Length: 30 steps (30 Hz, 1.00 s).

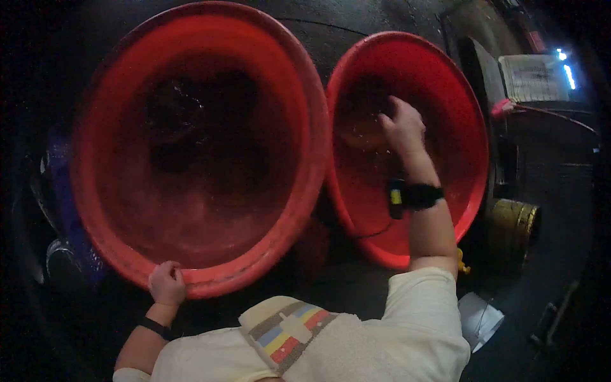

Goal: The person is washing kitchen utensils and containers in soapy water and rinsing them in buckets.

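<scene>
My right hand is over the small tub, inside the line of its rim. The fingers are apart and a little bent, with the thumb away from them, and I see nothing pinched in them. Below this hand there is dark water with small glints; a pale, rounded shape shows faintly beside the fingertips, but it is too dim to name. On my right wrist is a black device with a yellow mark, and a thin dark cord lies near it.

My left hand is on the near rim of the big tub. Its fingers are bent onto the edge; how tightly they press, I cannot tell. A black band is around that wrist. The big tub, which also has water inside, reaches forward from this hand and stands just beside the small one.

To the right of my right hand, outside the small tub, are a pink thing, a pale rack and, nearer to me, a yellowish bucket.
</scene>
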Each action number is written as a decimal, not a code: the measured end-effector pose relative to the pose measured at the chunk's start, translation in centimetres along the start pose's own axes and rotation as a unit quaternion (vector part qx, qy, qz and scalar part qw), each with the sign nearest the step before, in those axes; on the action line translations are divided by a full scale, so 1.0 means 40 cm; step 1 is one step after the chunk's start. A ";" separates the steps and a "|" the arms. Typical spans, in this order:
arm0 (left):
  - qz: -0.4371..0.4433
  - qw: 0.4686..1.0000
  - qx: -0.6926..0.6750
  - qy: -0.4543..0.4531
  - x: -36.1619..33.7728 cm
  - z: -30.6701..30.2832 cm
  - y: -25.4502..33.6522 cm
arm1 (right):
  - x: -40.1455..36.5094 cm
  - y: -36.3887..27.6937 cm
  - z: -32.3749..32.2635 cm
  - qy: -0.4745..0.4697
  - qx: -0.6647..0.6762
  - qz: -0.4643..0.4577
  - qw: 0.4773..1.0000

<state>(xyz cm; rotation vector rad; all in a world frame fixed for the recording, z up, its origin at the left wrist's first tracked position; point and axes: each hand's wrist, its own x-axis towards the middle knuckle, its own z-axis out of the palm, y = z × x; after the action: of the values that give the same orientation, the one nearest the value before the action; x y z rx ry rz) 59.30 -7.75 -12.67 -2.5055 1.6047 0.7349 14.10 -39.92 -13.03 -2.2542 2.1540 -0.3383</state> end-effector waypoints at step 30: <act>-0.051 0.998 0.033 -0.031 0.008 -0.006 0.014 | -0.198 0.371 0.255 -0.224 -0.208 0.142 0.942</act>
<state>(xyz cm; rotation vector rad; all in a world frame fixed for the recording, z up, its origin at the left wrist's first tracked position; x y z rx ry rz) 59.01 -8.34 -12.51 -2.4710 1.4457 0.7271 0.82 -34.40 -26.44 -1.8712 2.3867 0.6274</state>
